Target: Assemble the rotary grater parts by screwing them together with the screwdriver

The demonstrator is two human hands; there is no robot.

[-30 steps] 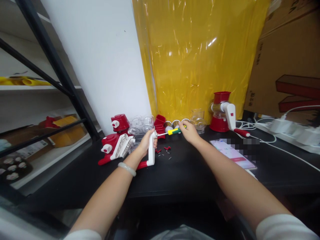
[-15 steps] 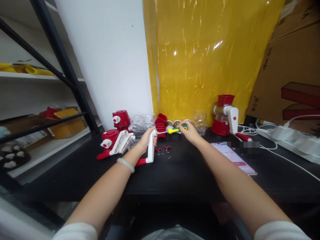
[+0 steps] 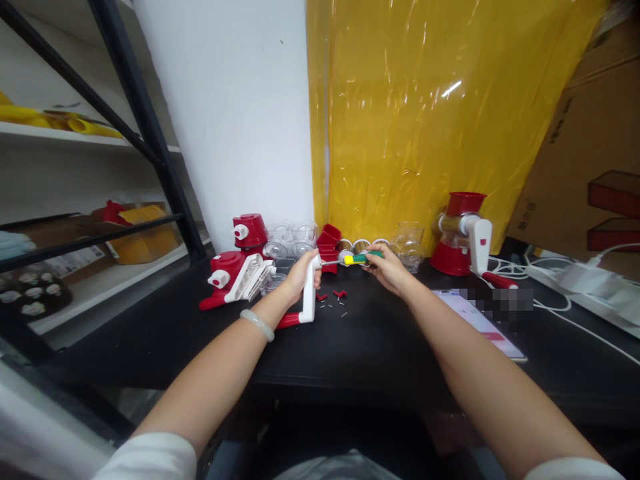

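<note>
My left hand (image 3: 301,275) is closed round the upper end of a white crank handle (image 3: 309,293) with a red grip (image 3: 289,321). My right hand (image 3: 387,268) pinches the green and yellow handle of a screwdriver (image 3: 365,257). The screwdriver lies level, its shaft reaching left to the top of the crank handle; whether the tip sits in a screw I cannot make out. Below the shaft, small red parts (image 3: 340,293) and several screws (image 3: 344,314) lie on the black table (image 3: 380,360).
Red housings (image 3: 250,231), white crank handles (image 3: 250,277), clear plastic parts (image 3: 290,237) and metal drums (image 3: 361,247) line the back. To the right stand an assembled red and white drum grater (image 3: 456,240), a tablet (image 3: 480,323), white cables (image 3: 505,269) and a power strip (image 3: 585,280).
My right hand's fingers have shifted from the end of the screwdriver handle to further along it, and the handle has turned. The whole view has swung slightly left.
</note>
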